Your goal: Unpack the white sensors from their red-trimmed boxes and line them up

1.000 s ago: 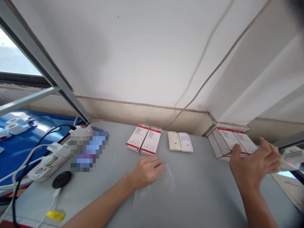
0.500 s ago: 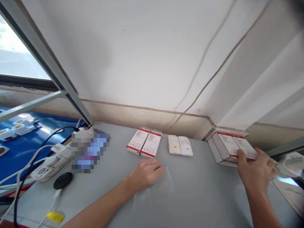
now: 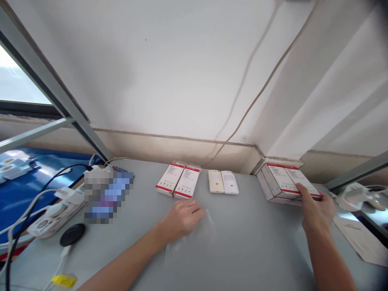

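Note:
My left hand is closed on a clear plastic bag that lies flat on the grey table. At the right, my right hand grips the near right corner of a small white-and-red box, thumb on its top. That box is on top of a stack, side by side with another white-and-red box. Beyond my left hand lie two similar boxes, a left one and a right one. A cream sensor housing touches a white sensor housing in the middle.
At the left are a power strip with cables, a blurred-out phone and a round black disc on a white cable. A paper envelope lies at the right. The wall rises behind the table.
The view has turned slightly right. My right hand's fingers have settled around the near corner of the right top box. My left hand stays on the plastic bag.

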A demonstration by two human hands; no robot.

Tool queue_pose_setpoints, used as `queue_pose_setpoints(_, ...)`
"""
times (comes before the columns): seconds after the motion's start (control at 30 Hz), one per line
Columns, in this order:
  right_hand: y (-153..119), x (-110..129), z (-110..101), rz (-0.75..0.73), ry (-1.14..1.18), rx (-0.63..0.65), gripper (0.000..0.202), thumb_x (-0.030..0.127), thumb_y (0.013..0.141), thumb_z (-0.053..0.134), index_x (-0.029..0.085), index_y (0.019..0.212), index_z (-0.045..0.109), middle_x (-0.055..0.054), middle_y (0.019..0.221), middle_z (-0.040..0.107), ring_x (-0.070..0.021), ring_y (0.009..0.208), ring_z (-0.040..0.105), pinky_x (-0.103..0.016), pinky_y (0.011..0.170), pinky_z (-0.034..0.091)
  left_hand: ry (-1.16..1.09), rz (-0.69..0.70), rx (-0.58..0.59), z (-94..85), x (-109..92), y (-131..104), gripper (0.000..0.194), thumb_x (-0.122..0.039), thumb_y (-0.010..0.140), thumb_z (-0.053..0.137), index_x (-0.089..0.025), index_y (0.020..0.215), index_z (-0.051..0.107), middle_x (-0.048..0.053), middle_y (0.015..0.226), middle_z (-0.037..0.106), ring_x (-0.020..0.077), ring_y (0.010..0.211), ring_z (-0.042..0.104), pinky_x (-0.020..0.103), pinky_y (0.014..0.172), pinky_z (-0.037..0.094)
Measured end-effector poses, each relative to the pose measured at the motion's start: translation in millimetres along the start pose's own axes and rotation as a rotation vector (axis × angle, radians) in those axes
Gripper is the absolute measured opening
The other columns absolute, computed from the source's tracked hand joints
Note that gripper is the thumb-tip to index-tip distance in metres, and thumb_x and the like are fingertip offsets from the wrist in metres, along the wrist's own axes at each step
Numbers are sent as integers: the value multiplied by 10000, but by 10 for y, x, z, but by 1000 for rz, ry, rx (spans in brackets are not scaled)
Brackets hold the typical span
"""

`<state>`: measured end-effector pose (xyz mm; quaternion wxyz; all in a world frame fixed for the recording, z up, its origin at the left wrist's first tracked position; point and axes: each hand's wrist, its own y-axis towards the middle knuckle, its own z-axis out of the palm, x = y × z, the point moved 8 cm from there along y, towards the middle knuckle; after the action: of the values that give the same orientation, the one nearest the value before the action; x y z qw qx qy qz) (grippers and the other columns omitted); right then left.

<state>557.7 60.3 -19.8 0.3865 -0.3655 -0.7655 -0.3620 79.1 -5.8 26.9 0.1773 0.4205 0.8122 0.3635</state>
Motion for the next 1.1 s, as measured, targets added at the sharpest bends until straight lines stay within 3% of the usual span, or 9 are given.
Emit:
queue_pose_setpoints(0.1, -38, 95, -145, 44, -52, -66, 480, 681, 610, 833, 363, 816, 536, -95, 898, 690, -450, 1050, 732, -625, 1026, 590, -28, -14, 2, 8, 15, -11, 326, 114, 674, 402, -209, 721, 410, -29, 619, 453, 152, 597, 332, 308, 545, 197)
queue_pose_setpoints(0.37, -110, 310, -239, -104, 23, -143, 393, 542, 649, 815, 378, 835, 510, -134, 1053, 713, -427, 1089, 729, -622, 1026, 583, -84, -37, 22, 78, 40, -62, 327, 86, 637, 398, -211, 758, 460, -33, 623, 492, 147, 590, 368, 298, 558, 209)
queue_pose_setpoints(0.63, -243, 519, -460, -276, 230, -361, 418, 483, 697, 785, 344, 1019, 556, -162, 1225, 663, -406, 1115, 735, -634, 933, 632, -107, -48, 17, 78, 96, -50, 318, 74, 683, 435, -213, 806, 492, -27, 672, 569, 143, 613, 486, 283, 573, 255)
queue_pose_setpoints(0.73, -354, 669, -442, -334, 255, -329, 415, 502, 742, 782, 329, 1043, 555, -166, 1231, 655, -395, 1132, 724, -605, 925, 637, -139, -72, 64, 97, 80, -13, 310, 63, 743, 453, -210, 854, 552, -12, 736, 633, 148, 647, 547, 278, 581, 290)
queue_pose_setpoints(0.9, -303, 637, -364, -252, 246, -248, 393, 535, 773, 751, 313, 991, 511, -111, 1128, 655, -350, 1027, 721, -561, 935, 625, -134, -95, 184, 148, 56, 47, 293, 17, 862, 475, -207, 921, 653, 11, 832, 689, 150, 695, 617, 276, 603, 364)
queue_pose_setpoints(1.1, -120, 384, -313, -73, 245, -217, 310, 496, 829, 649, 290, 980, 473, -97, 1014, 660, -348, 1003, 698, -526, 952, 580, -111, -153, 165, 37, 78, 71, 320, 7, 914, 453, -207, 936, 690, 11, 862, 725, 147, 743, 659, 266, 643, 433)
